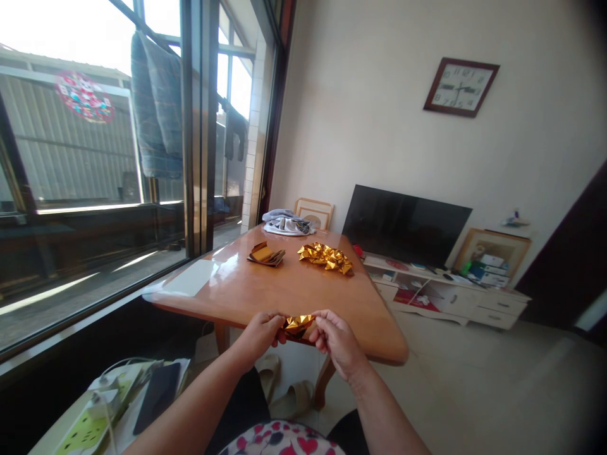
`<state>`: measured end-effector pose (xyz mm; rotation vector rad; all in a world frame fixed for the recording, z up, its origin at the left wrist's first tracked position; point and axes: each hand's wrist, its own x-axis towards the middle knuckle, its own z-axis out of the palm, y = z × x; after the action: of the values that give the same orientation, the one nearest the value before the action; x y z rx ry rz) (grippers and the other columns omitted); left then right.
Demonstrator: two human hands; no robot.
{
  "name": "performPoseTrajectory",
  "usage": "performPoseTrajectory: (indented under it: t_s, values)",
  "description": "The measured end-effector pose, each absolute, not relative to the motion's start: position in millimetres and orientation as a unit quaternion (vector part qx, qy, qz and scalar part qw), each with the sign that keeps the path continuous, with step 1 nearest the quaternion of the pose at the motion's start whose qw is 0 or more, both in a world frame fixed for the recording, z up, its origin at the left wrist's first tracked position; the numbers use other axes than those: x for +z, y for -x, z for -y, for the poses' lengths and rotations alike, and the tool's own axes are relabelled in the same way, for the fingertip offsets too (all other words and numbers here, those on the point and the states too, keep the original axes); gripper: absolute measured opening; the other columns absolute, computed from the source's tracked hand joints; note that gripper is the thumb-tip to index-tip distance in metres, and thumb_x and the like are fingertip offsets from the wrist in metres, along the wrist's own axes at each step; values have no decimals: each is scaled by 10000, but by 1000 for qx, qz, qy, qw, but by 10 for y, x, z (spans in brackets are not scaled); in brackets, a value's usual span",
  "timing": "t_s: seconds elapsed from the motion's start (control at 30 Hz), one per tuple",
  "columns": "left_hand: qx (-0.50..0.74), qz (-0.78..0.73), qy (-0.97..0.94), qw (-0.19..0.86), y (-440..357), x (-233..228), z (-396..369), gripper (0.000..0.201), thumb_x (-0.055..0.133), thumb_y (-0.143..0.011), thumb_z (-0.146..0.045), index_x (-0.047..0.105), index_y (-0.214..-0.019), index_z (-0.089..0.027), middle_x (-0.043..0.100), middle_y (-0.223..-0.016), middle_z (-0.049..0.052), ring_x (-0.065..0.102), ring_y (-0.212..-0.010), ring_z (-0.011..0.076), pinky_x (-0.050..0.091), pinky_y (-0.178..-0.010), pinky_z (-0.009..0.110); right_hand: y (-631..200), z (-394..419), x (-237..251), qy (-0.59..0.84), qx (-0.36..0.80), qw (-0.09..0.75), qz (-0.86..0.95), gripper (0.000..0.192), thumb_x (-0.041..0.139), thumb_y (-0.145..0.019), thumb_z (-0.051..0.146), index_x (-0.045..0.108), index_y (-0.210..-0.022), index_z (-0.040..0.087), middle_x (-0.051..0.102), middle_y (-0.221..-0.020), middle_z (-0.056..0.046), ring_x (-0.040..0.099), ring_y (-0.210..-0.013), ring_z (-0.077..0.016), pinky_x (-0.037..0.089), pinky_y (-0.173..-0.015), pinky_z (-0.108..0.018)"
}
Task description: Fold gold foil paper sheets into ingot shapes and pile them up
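Note:
A small piece of folded gold foil paper (pixel 298 325) is stretched between my two hands at the near edge of the table. My left hand (pixel 263 335) pinches its left end, and my right hand (pixel 334 341) pinches the right end. Beyond them on the tabletop lies a heap of shiny folded gold foil pieces (pixel 327 257). To its left sits a stack of flat gold and brown paper sheets (pixel 265 254), some of them curled up at the edges.
The wooden table (pixel 294 291) carries a bundle of cloth (pixel 288 222) at its far end. A white sheet (pixel 190 278) lies by the window. Behind stands a TV (pixel 406 224) on a white cabinet (pixel 455 300). At lower left are a power strip (pixel 85 433) and a dark phone (pixel 158 395).

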<state>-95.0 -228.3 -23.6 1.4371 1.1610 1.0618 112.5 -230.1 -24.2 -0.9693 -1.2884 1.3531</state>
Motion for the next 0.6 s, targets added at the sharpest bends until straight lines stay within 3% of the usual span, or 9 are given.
performPoseTrajectory:
  t_s: [0.33, 0.6]
  values:
    - [432, -432, -520, 596, 981, -268, 2309, 346, 566, -807, -439, 714, -783, -128, 581, -545, 14, 454, -483, 110, 306, -480, 234, -1114, 2422, -108, 382, 547, 435, 605, 385, 647, -812, 401, 656, -1124, 175, 646, -718, 6, 465, -529, -90, 321, -493, -203]
    - [414, -425, -509, 624, 960, -281, 2334, 291, 534, -794, -355, 711, -775, -125, 546, -519, 3, 412, -448, 94, 288, -465, 229, -1069, 2492, -39, 355, 553, 446, 608, 346, 633, -821, 336, 646, -1137, 196, 640, -729, 19, 480, -542, -92, 342, -512, -209]
